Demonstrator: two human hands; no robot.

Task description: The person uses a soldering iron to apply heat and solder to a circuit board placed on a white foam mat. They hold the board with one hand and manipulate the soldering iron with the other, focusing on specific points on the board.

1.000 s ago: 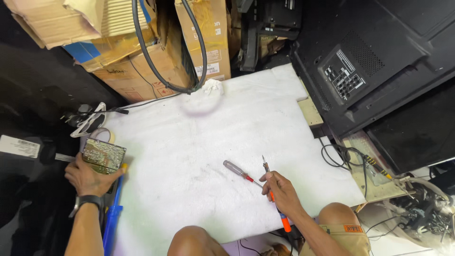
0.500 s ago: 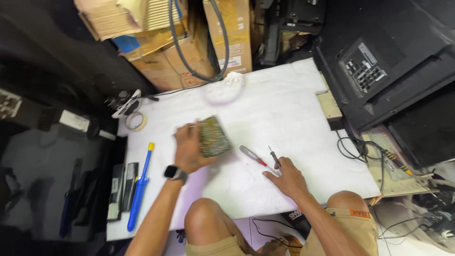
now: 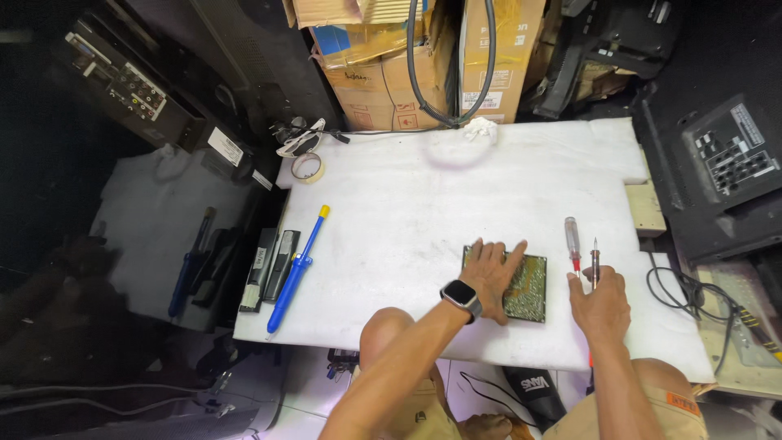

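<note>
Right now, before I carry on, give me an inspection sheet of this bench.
Surface: white foam sheet, lightly smudged.
Job's things: green circuit board lying flat; red-handled screwdriver and a thin tester screwdriver beside it.
Clutter: blue desoldering pump, tape roll, dark tools at the left edge.
Hands: left hand flat on the board; right hand on the thin screwdriver.
Cables: black hose at the rear, black wires at the right.
Surroundings: cardboard boxes, black television backs.

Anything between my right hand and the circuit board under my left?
Nothing visible. The right hand rests just right of the circuit board, with bare white foam mat between; the two screwdrivers lie beyond its fingers. The left hand covers the board.
</note>
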